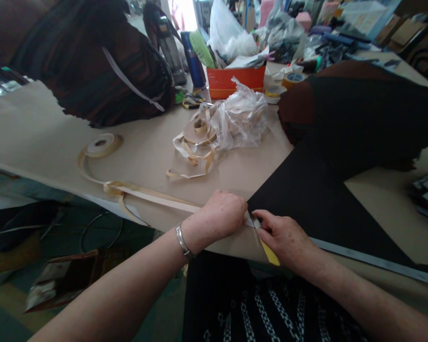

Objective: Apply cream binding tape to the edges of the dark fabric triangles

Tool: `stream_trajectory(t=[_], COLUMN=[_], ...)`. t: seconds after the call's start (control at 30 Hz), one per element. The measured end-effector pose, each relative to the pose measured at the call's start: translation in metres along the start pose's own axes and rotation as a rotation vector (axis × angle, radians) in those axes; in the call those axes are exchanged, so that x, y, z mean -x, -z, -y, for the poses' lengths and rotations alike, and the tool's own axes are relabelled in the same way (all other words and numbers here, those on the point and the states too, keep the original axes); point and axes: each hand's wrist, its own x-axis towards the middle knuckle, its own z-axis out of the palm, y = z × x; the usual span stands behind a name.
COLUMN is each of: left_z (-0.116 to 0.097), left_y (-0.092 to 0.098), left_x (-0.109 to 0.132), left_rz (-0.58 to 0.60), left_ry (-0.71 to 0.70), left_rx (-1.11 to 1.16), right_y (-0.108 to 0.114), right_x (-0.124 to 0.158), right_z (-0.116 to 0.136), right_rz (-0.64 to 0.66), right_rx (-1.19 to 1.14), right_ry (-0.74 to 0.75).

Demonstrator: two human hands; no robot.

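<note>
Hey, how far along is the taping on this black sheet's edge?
Done: a grey strip lines the near edge of the black sheet, right of the hands. In hand: left hand and right hand pinch the tape at the sheet's corner. Left: the edge running up from that corner shows no strip; loose tape trails to the roll.

An orange box (pixel 235 80) sits at twelve o'clock, with a crumpled plastic bag (pixel 242 118) just in front of it. A blue bottle (pixel 193 59) stands at eleven, a dark bag (pixel 92 61) at ten, and a tape roll (pixel 293 79) at one.
</note>
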Motion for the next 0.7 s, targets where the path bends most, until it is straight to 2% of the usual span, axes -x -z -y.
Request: stream_trajectory(t=[0.13,0.23,0.33,0.4,0.47,0.53,0.63,0.7], left_z=[-0.003,-0.016,-0.030,-0.032,-0.028,-0.020,-0.012,-0.013], left_y=[0.002,0.009,0.018,0.018,0.013,0.004,-0.012,-0.022], left_x=[0.003,0.012,0.026,0.034,0.038,0.036,0.029,0.023], left_rz=[0.012,0.052,0.057,0.030,-0.001,-0.060,-0.159,-0.163], left_ry=[-0.005,-0.072,-0.167,-0.091,0.078,0.150,0.019,-0.047], left_rx=[0.087,0.201,0.418,0.600,0.662,0.609,0.576,0.543], right_y=[-0.002,-0.006,-0.007,-0.002,0.011,0.031,0.068,0.091], right_x=[-0.001,-0.001,0.000,0.002,0.006,0.014,0.031,0.041], right_z=[0.003,0.003,0.005,0.005,0.000,-0.014,-0.052,-0.085], right_rz=[0.016,0.023,0.052,0.055,0.027,-0.024,-0.129,-0.206], right_rx=[0.109,0.155,0.120,0.020,-0.133,-0.286,-0.430,-0.469], right_ry=[-0.012,-0.017,0.002,0.028,0.028,-0.005,-0.104,-0.188])
